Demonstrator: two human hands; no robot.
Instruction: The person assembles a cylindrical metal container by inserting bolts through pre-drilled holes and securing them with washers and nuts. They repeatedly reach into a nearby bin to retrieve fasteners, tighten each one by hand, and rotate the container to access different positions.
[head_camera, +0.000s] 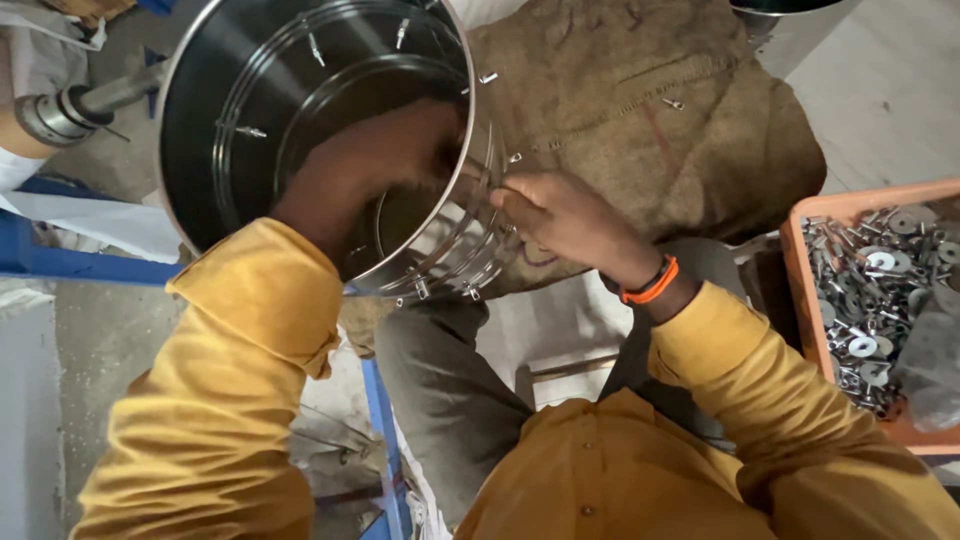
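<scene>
A large shiny steel drum (230, 90) lies tilted toward me, its open mouth up and small screws poking through its wall. My left hand (370, 170) reaches inside the drum, pressed against the inner wall; whether it holds anything is hidden. My right hand (560, 215) is outside at the drum's rim, fingertips pinched on a small metal fastener (512, 190) on the wall. Both arms wear yellow sleeves, and an orange band (655, 285) circles my right wrist.
A brown burlap sack (660, 110) lies under and behind the drum. An orange crate (800, 290) full of several bolts and washers stands at the right. A blue metal frame (40, 260) and a steel shaft (70, 110) are at the left.
</scene>
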